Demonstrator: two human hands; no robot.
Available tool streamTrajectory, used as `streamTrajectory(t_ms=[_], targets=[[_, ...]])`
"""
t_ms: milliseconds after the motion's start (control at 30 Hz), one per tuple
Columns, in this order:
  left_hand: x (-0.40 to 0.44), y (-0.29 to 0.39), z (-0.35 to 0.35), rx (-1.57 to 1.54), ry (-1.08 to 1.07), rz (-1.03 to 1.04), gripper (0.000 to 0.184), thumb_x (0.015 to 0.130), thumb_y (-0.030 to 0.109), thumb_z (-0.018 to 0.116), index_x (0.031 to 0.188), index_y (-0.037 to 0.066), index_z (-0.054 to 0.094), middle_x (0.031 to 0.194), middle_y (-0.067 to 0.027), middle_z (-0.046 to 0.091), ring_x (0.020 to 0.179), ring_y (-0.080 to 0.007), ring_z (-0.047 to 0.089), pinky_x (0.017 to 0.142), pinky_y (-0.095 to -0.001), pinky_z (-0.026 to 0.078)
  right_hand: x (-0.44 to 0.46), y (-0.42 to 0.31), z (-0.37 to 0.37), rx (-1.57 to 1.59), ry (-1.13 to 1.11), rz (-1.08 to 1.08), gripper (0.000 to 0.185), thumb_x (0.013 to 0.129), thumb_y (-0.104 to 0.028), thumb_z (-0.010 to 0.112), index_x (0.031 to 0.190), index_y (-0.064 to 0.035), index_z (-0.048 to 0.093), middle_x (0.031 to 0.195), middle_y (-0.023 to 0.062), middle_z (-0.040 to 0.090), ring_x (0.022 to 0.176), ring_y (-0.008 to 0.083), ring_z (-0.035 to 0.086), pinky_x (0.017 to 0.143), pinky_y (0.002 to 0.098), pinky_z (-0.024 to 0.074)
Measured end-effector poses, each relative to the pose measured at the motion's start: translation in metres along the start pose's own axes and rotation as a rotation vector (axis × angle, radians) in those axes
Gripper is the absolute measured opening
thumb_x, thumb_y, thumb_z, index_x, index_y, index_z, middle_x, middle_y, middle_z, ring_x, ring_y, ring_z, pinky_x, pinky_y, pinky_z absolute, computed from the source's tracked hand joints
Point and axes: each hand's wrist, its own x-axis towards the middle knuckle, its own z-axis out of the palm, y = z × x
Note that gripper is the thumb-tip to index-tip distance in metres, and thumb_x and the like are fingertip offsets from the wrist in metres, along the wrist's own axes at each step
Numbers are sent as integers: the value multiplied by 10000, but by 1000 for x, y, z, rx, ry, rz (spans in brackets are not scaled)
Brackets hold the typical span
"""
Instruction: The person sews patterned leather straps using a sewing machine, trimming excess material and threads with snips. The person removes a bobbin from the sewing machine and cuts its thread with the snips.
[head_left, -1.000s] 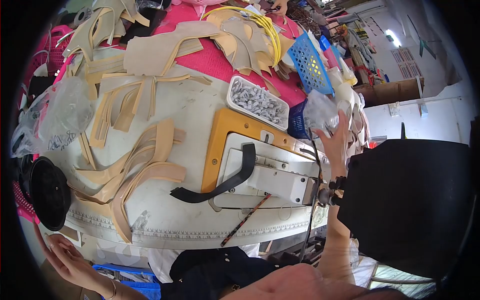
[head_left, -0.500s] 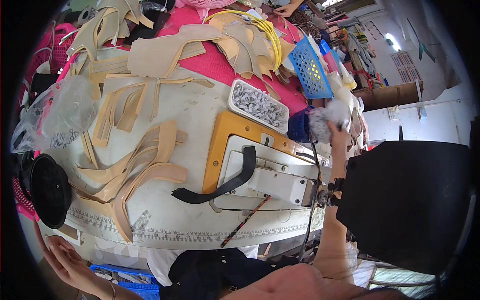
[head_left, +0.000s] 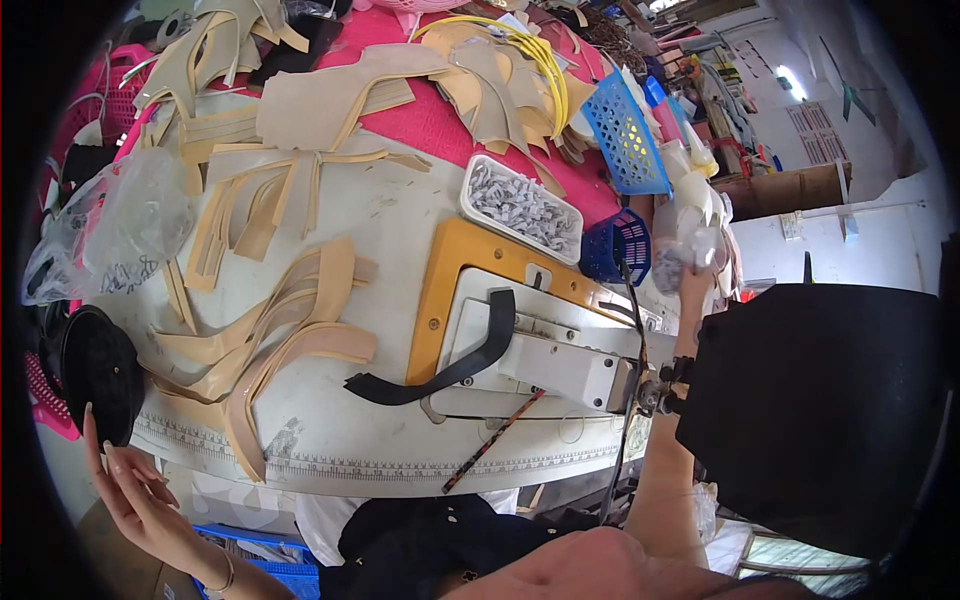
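Observation:
My left hand (head_left: pixel 135 495) is at the lower left, fingers stretched out and holding nothing. Its fingertips overlap the lower edge of a round black dish (head_left: pixel 103 380) in view; whether they touch it I cannot tell. Far to the right, my right hand (head_left: pixel 697 285) grips a clear plastic bag (head_left: pixel 685 250) with whitish contents, blurred. A dark blue plastic basket (head_left: pixel 612 247) stands just left of that bag. Beside the basket, a white tray (head_left: pixel 468 205) holds many small grey-white pieces.
A sewing machine (head_left: pixel 560 368) with a black curved strip (head_left: pixel 440 385) lies across the white table (head_left: pixel 400 460). Tan cut pieces (head_left: pixel 290 310) lie to the left, more on pink cloth (head_left: pixel 390 125) behind. A large black panel (head_left: pixel 810 420) blocks the right. A blue basket (head_left: pixel 625 135) leans at the back.
My right hand has moved right with the plastic bag, uncovering more of the dark blue basket. My left hand has shifted slightly right and up, over the edge of the black dish.

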Motion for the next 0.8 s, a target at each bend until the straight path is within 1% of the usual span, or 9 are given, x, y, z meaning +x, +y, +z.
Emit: streamTrajectory(t_ms=[67, 100, 200, 267, 333, 400, 500, 600, 800], targets=[[2, -7, 0, -29, -32, 51, 394, 995, 187, 391, 1364, 48, 412, 618, 63, 378, 485, 31, 219, 390, -149, 131, -8, 5, 22, -173, -113, -42, 581, 693, -314, 718, 1093, 76, 557, 944, 240, 626, 907, 377, 614, 797, 417, 466], [3, -9, 0, -33, -43, 57, 392, 995, 190, 394, 1360, 50, 418, 616, 65, 380, 480, 33, 217, 385, -149, 128, -24, -19, 11, -93, -95, -168, 627, 686, -332, 724, 1129, 70, 536, 991, 250, 611, 943, 391, 601, 824, 419, 461], [2, -8, -2, -11, -48, 29, 387, 995, 195, 401, 1353, 49, 429, 610, 67, 377, 477, 34, 216, 382, -151, 127, -43, -97, -56, 106, -218, -125, 733, 678, -326, 754, 1238, 37, 450, 1163, 259, 527, 1071, 401, 536, 913, 414, 424], [1, -1, -4, 15, -43, -1, 385, 994, 189, 406, 1352, 49, 431, 614, 68, 376, 490, 35, 224, 392, -148, 134, -41, -101, -63, 233, -118, -12, 727, 672, -256, 768, 1258, 5, 425, 1178, 263, 492, 1078, 429, 495, 928, 432, 402], [1, 1, -1, 25, -24, -31, 385, 992, 182, 412, 1352, 48, 431, 623, 68, 376, 508, 34, 236, 407, -146, 143, -33, -115, -75, 369, 12, -208, 638, 712, -272, 752, 1223, 0, 482, 1129, 216, 543, 1036, 358, 538, 868, 388, 437], [-2, -1, 5, 16, 16, -62, 386, 990, 173, 419, 1354, 44, 430, 637, 65, 377, 533, 31, 252, 426, -146, 155, -43, -184, -119, 284, 123, -399, 556, 737, -258, 733, 1192, -12, 530, 1105, 186, 567, 1012, 321, 556, 839, 373, 451], [-6, -8, 5, -13, -37, -71, 391, 988, 168, 424, 1356, 36, 426, 657, 59, 379, 566, 25, 267, 450, -149, 164, -42, -213, -96, 257, -619, -266, 271, 749, -163, 716, 956, 4, 663, 891, 134, 678, 794, 204, 639, 711, 336, 482], [-9, 8, 9, 17, 21, -113, 394, 988, 172, 423, 1358, 36, 424, 665, 59, 374, 570, 19, 267, 455, -152, 161, -40, -183, -26, 187, -596, -368, 258, 728, -168, 735, 911, 4, 677, 814, 144, 683, 725, 184, 636, 700, 311, 477], [-9, 4, 0, 50, 95, -64, 394, 986, 193, 435, 1354, 51, 440, 662, 71, 345, 560, 17, 222, 463, -159, 128, -43, -185, -61, 337, -566, -87, 280, 725, -187, 765, 889, 23, 679, 703, 69, 665, 626, 115, 594, 593, 276, 466]])
